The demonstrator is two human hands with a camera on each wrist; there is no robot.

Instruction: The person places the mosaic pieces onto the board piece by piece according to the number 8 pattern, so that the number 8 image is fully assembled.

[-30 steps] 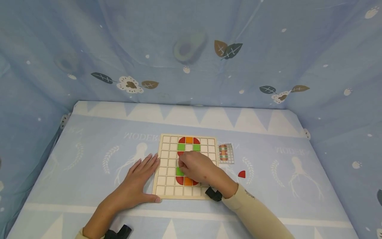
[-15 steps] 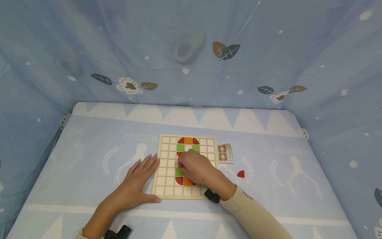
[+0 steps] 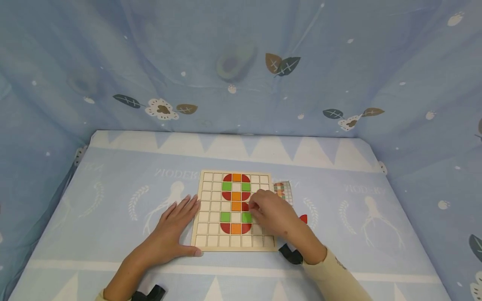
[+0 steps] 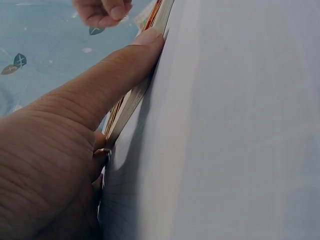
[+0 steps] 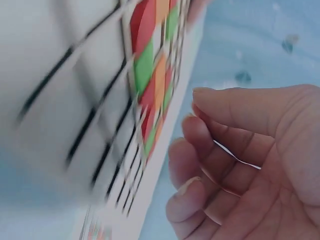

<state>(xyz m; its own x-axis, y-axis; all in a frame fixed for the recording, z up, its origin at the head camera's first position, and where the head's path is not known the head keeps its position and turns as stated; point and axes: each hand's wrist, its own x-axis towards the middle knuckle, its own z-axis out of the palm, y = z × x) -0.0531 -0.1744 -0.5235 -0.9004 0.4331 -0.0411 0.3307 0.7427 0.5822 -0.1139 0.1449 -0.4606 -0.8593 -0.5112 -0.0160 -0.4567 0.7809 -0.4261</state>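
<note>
A square wooden grid board (image 3: 208,228) lies on the cloth. Down its middle sit flat red quarter-circle pieces, green square tiles (image 3: 225,217) and orange square tiles (image 3: 236,206). My left hand (image 3: 175,230) rests along the board's left side, fingers spread, its thumb (image 4: 107,80) against the near corner. Over the board's right part is my right hand (image 3: 273,212), its fingers loosely bent with nothing between them in the right wrist view. Its fingertips are beside a red quarter-circle piece (image 3: 245,206) in the middle rows. The cell left of the nearby orange tile shows bare wood.
A small pattern card (image 3: 288,193) lies at the board's right edge, partly covered by the right hand. Behind the right wrist, a loose red quarter-circle piece (image 3: 303,218) lies on the patterned cloth (image 3: 350,234). A blue curtain (image 3: 188,62) hangs around the table.
My right hand has moved from the board's middle to the right, uncovering orange tiles and red pieces there. The left hand keeps its place.
</note>
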